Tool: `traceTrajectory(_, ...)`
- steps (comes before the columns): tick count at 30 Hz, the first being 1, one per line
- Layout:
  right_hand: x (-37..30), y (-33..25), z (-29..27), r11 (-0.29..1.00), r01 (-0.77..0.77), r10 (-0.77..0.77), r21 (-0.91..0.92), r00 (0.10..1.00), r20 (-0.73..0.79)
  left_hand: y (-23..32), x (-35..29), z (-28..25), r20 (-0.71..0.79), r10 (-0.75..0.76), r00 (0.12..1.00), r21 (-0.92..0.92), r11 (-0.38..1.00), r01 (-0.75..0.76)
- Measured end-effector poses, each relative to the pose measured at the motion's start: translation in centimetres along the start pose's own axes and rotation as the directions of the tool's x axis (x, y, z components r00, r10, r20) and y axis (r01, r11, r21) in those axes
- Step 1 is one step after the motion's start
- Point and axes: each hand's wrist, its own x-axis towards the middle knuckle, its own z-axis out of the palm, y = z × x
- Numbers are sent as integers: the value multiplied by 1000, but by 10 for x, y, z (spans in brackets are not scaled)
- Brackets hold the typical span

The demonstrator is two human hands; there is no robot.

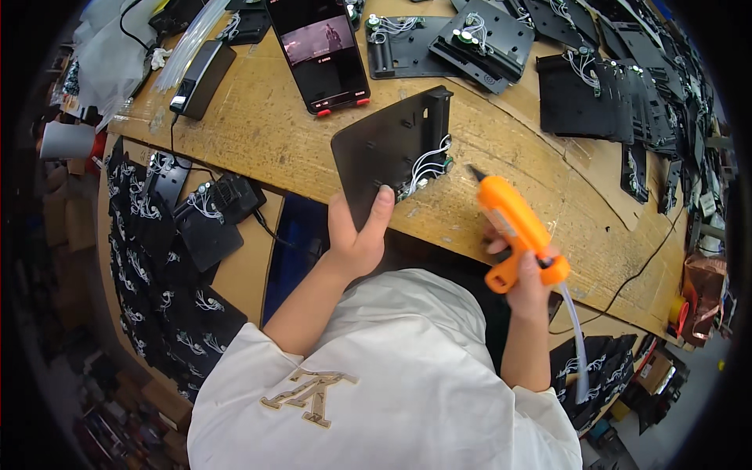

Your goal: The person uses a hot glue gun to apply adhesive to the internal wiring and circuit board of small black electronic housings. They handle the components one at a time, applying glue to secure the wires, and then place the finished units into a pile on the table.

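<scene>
My left hand [362, 231] grips the lower edge of a black plastic panel [384, 145], thumb on its inner face. The panel is tilted up above the wooden table. White wires [425, 166] and a small green circuit board [448, 164] sit along its right edge, near my thumb. My right hand [526, 278] is wrapped round the handle of an orange glue gun [513, 215]. Its dark nozzle [475, 171] points up and left, a short way right of the wires and apart from them. A translucent glue stick [578, 337] trails from the gun's back end.
A phone [325, 59] stands at the table's [258, 117] far side, beside a black box-shaped device [202, 78]. More wired black panels [411, 47] lie at the back, with stacks [583, 98] at the right. Several wired panels [168, 274] cover a lower surface at left. A thin black cable [630, 278] crosses the right side.
</scene>
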Motion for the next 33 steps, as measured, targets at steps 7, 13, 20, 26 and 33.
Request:
traceTrajectory(7,-6,13,27,996,-48,42,74,996,75,8,9,5,-47,90,995,131,988,-83)
traceTrajectory(13,-3,18,26,982,120,-101,-146,986,132,0,7,6,-44,57,997,41,998,-55)
traceTrajectory(20,-5,12,29,944,100,-68,-313,991,112,1,9,4,-14,81,997,79,994,-79)
traceTrajectory(26,-7,11,35,954,83,-70,-289,996,57,2,9,3,-1,109,994,119,987,-108)
traceTrajectory(33,-9,12,34,946,100,-87,-308,995,57,5,8,4,-5,48,999,59,997,-48)
